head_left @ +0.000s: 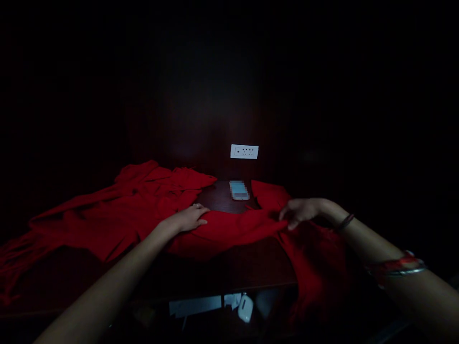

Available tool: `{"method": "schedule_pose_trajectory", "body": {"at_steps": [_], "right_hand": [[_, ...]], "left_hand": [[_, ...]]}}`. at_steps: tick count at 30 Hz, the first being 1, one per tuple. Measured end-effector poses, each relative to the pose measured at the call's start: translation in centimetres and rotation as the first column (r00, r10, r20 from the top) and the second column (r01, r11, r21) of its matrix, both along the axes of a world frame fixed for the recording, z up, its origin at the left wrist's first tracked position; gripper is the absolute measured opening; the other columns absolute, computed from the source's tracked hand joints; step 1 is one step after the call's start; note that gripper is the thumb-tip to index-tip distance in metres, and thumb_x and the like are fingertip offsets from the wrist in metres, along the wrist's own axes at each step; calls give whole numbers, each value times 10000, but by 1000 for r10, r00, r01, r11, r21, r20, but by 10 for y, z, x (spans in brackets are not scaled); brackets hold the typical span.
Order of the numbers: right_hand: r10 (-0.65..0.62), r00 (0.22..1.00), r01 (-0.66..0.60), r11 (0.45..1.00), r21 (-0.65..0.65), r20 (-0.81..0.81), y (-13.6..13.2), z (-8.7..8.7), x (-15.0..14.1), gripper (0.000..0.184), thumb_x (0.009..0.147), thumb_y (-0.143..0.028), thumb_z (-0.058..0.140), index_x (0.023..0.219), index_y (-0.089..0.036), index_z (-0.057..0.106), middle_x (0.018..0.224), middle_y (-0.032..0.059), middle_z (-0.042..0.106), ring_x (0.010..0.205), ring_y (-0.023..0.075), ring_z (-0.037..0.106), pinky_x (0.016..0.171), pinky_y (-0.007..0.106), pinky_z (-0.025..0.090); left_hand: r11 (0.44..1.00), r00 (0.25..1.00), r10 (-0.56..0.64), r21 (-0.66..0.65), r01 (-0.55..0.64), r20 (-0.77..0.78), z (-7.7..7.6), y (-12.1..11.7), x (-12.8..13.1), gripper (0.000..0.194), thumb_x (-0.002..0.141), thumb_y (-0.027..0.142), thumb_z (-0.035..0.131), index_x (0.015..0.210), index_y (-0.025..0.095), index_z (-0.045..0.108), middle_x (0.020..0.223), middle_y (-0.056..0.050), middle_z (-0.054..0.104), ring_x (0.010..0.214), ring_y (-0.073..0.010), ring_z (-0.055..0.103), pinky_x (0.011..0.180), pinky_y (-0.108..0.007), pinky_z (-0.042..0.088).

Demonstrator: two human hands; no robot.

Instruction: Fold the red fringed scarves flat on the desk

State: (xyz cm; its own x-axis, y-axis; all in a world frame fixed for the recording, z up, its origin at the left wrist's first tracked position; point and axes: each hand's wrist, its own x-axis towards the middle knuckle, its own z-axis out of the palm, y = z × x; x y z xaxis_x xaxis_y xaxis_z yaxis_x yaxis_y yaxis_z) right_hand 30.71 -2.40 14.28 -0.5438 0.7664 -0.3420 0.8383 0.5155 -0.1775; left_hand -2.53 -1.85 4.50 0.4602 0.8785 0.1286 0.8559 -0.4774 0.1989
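Observation:
A large red fringed cloth, like a scarf or shawl [229, 227], is spread over a dark wooden tabletop [251, 260]. Its left part lies bunched in folds, with fringe trailing to the lower left; on the right it hangs over the front edge. My left hand [190, 218] rests flat on the cloth near the middle, fingers stretched out. At the right, my right hand [298, 212] pinches the cloth and lifts its edge slightly. The stretch between both hands is drawn fairly smooth.
A phone [239, 190] with a lit, blurred screen lies behind the cloth. A white socket panel [244, 152] is on the dark wall. Below the table edge are a white earbud-like case [245, 308] and a pale flat strip [195, 306]. Surroundings are very dark.

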Motion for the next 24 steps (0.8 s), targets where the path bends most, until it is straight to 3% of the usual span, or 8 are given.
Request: {"method": "schedule_pose_trajectory", "body": {"at_steps": [2,4,6,8,11,14,19,24], "right_hand": [[32,999,-31,995,-94,7,-1,-25,-11,202,658,-251,560,835,-187,633,759,3,628,682,119,560,612,195,410],[29,999,-26,996,88,-39,4,-43,-25,221,713,-281,504,870,-181,623,827,31,621,744,131,557,663,211,406],[7,997,20,944,330,-81,14,-56,-41,287,718,-300,499,962,-177,586,937,70,588,829,157,540,716,235,397],[-31,997,62,891,449,-77,23,-66,-55,404,688,-313,533,1068,-177,518,1047,108,529,907,190,513,742,265,392],[-98,995,87,901,424,4,32,-79,-67,472,653,-295,568,1105,-185,484,1059,118,521,941,214,502,735,288,397],[-116,990,80,929,361,81,34,-86,-65,324,656,-244,559,971,-168,567,918,94,589,837,192,552,676,251,407],[24,999,-31,866,499,21,34,-72,-49,162,721,-182,468,821,-145,590,842,84,596,783,155,549,662,209,383],[53,995,20,750,662,-90,26,-28,-31,102,730,-177,468,767,-132,551,799,69,566,709,124,517,628,191,365]], "left_hand": [[994,988,100,-18,-103,-117,-2,3,5,452,674,293,547,1108,193,472,1061,-126,502,939,-245,494,754,-326,389],[992,975,123,9,-124,-185,0,7,11,425,662,265,558,1077,205,491,1032,-123,503,894,-257,511,684,-323,408],[990,976,115,98,-98,-185,5,11,19,276,690,216,512,963,203,546,969,-100,515,833,-231,525,630,-294,410],[978,986,102,193,-75,-135,9,14,26,170,731,167,433,835,185,566,869,-76,525,765,-191,527,609,-263,401],[969,998,40,247,-30,-37,7,18,29,189,782,177,364,779,172,553,781,-55,522,739,-158,512,658,-246,389],[988,998,-56,146,59,-25,-3,19,21,181,741,300,480,847,169,547,822,-55,525,780,-163,501,711,-243,382],[995,998,-42,92,47,-54,-7,18,-3,291,627,306,607,878,172,545,893,-63,520,819,-172,495,723,-231,383],[994,981,44,110,-23,-189,26,7,-26,245,705,337,505,898,197,559,837,-64,580,784,-195,531,673,-246,390]]}}
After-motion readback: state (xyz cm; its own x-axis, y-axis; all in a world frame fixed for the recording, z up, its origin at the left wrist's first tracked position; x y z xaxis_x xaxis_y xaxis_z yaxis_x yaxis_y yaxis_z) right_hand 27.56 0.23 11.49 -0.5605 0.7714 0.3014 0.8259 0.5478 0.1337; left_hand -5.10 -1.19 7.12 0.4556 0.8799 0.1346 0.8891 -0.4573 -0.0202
